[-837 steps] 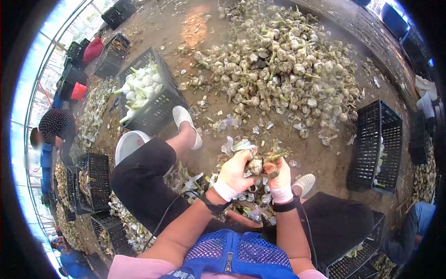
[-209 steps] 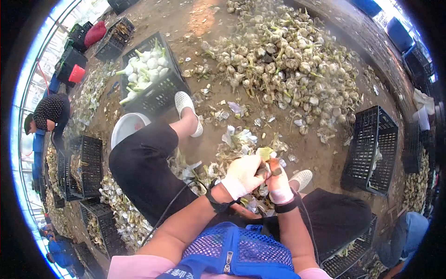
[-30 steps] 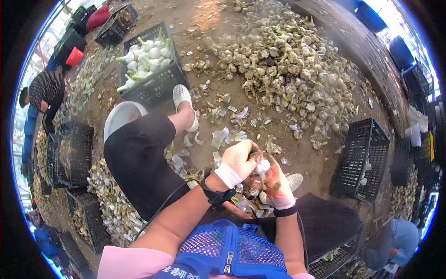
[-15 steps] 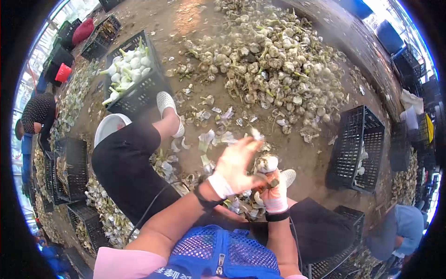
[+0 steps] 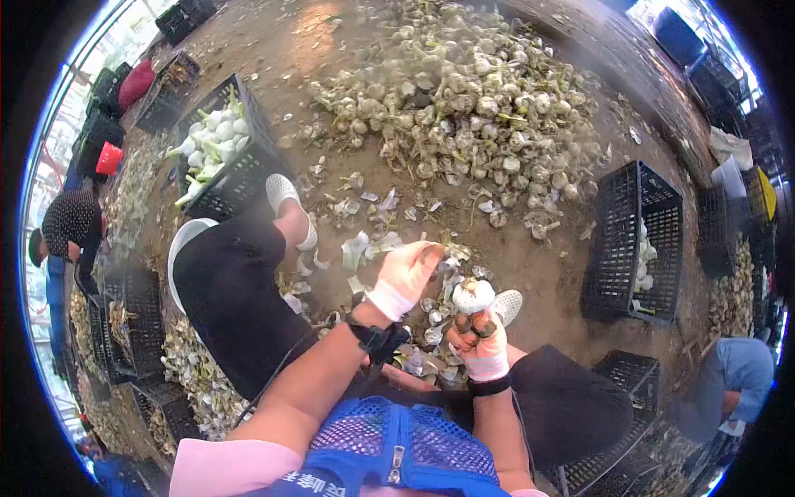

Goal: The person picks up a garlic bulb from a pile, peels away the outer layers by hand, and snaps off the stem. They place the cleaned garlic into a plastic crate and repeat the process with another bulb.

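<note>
A white garlic bulb is gripped upright in my right hand, its fingers wrapped round the lower part; the fingertips look brown. My left hand is apart from the bulb, to its left and slightly higher. Its fingers are curled and pressed together, and whatever they may hold is hidden. Both hands wear pale coverings that reach the wrists. Loose garlic skins lie on the ground below and between my hands.
A large heap of untrimmed garlic lies ahead. A black crate of cleaned bulbs stands front left, beside a white bucket. Another black crate with some garlic stands right. Other people bend over at both sides.
My left hand has drawn back left, away from the bulb, and its fingers have curled in. The bulb in my right hand now shows a whiter, cleaner surface. The view has shifted slightly.
</note>
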`<state>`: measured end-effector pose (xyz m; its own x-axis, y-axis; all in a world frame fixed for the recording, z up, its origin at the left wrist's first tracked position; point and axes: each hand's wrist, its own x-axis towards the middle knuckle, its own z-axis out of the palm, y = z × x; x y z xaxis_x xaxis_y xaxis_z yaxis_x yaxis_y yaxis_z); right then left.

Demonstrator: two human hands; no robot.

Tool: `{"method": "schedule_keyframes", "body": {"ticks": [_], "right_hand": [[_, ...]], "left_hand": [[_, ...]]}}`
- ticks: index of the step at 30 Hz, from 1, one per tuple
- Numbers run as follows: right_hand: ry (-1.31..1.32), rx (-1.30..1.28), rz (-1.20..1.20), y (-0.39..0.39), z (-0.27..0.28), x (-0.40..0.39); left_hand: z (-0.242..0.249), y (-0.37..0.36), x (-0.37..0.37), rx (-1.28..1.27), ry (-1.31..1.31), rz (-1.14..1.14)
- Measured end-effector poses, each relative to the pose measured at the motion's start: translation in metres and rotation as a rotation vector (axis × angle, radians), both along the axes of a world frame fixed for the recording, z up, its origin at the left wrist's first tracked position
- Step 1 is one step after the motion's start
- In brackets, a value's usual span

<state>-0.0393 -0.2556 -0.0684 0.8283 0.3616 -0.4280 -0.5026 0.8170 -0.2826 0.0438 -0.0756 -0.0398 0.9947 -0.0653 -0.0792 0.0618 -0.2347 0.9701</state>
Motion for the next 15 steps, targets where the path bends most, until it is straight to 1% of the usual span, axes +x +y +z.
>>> {"method": "schedule_keyframes", "body": {"ticks": [1,3,4,5,7,8,9,11,12,13,15], "right_hand": [[-0.004,0.002,-0.009,-0.003,-0.004,0.000],[-0.101,0.125,0.044,-0.005,-0.010,0.003],[-0.109,0.109,0.036,-0.002,-0.003,0.006],[-0.110,0.113,0.042,0.001,0.004,0.008],[0.061,-0.096,-0.039,0.006,0.013,0.007],[0.217,-0.079,-0.058,0.002,0.012,0.004],[0.221,-0.088,-0.058,0.003,0.015,0.003],[-0.070,-0.075,-0.017,0.008,0.029,0.004],[0.092,-0.096,-0.090,0.009,0.037,0.004],[0.091,-0.098,-0.099,0.007,0.032,0.006],[-0.045,0.064,-0.035,0.003,0.020,0.003]], "left_hand": [[0.010,0.002,0.001,0.047,-0.107,-0.018],[0.041,-0.003,-0.007,0.189,-0.331,-0.163],[0.057,-0.010,-0.013,0.310,-0.387,-0.198],[0.052,-0.016,-0.017,0.372,-0.458,-0.242],[0.047,-0.025,-0.024,0.406,-0.517,-0.223],[0.045,-0.026,-0.022,0.307,-0.466,-0.245],[0.042,-0.025,-0.018,0.202,-0.383,-0.179],[0.024,-0.017,-0.005,0.147,-0.093,0.008],[0.027,-0.006,-0.001,0.133,-0.083,0.028],[0.029,0.002,0.001,0.183,-0.014,0.031],[0.038,0.005,-0.006,-0.194,0.037,-0.015]]}}
